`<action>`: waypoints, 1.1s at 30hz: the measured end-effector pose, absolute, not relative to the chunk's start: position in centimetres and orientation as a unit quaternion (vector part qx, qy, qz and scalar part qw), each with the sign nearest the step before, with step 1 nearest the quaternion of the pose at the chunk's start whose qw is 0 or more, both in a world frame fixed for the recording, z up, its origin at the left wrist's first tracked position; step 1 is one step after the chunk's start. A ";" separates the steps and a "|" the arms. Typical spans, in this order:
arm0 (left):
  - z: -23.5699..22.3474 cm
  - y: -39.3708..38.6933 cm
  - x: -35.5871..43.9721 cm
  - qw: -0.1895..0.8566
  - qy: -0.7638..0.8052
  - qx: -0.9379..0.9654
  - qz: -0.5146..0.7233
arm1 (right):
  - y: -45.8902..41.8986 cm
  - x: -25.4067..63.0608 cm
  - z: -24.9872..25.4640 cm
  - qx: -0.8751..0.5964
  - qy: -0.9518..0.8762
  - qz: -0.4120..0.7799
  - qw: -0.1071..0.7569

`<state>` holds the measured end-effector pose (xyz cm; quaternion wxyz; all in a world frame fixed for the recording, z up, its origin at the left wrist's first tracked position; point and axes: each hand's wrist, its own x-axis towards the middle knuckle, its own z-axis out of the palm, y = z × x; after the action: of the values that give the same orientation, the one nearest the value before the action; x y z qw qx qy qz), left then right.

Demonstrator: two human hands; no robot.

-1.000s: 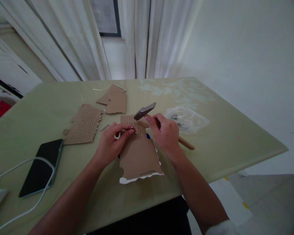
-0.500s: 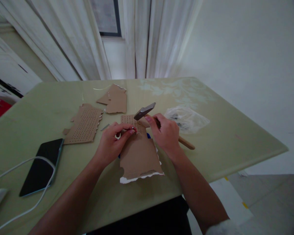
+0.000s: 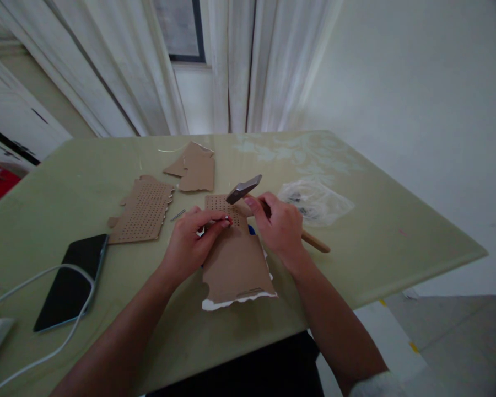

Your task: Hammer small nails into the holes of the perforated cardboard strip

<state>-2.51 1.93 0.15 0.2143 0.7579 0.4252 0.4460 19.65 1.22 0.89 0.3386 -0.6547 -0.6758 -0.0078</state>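
My right hand (image 3: 281, 223) is closed around the wooden handle of a hammer (image 3: 243, 189), whose metal head is raised just above the cardboard. Between the thumb and forefinger of my left hand (image 3: 190, 237) is a nail (image 3: 226, 218), of which only the small shiny top shows. Its lower part is hidden by the fingertips. Under both hands lies a torn cardboard piece (image 3: 235, 264), with rows of small holes at its far end. Something blue (image 3: 252, 229) peeks out from beneath it. Left of the cardboard, loose nails (image 3: 177, 214) rest on the table.
A second holed cardboard sheet (image 3: 143, 212) lies to the left, and cardboard scraps (image 3: 196, 168) are farther back. A clear plastic bag (image 3: 314, 201) with dark bits sits at right. A black tablet (image 3: 70, 284) with a white cable (image 3: 85, 309) across it is at near left.
Almost nothing differs. The left fingertips and the nail have shifted very slightly; the hammer stays raised in nearly the same place.
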 end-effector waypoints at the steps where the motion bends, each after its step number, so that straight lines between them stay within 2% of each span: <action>1: 0.2 1.9 -2.5 0.209 0.425 0.760 0.444 | 1.1 19.7 1.1 -0.648 -0.676 -0.006 0.349; 6: 0.3 1.9 -2.3 0.184 0.423 0.776 0.429 | 0.2 20.5 2.7 -0.609 -0.674 0.019 0.417; 9: 0.3 1.9 -2.2 0.182 0.424 0.779 0.424 | -0.4 20.8 3.9 -0.602 -0.676 0.039 0.423; 17: 0.0 2.3 -2.1 0.190 0.427 0.780 0.416 | -1.9 20.8 7.9 -0.627 -0.710 0.004 0.321; 23: -0.2 2.7 -2.0 0.203 0.420 0.782 0.413 | -2.9 19.8 9.9 -0.655 -0.735 -0.036 0.171; 29: 0.0 2.7 -1.9 0.219 0.419 0.776 0.417 | -3.2 19.1 10.6 -0.670 -0.714 -0.065 0.193; 33: 0.0 2.7 -1.9 0.227 0.415 0.779 0.412 | -3.2 18.7 10.5 -0.675 -0.720 -0.059 0.148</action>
<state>-1.92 2.69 0.02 0.2270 0.7785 0.4152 0.4123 18.67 -3.23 10.51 0.1475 -0.6752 -0.7203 -0.0588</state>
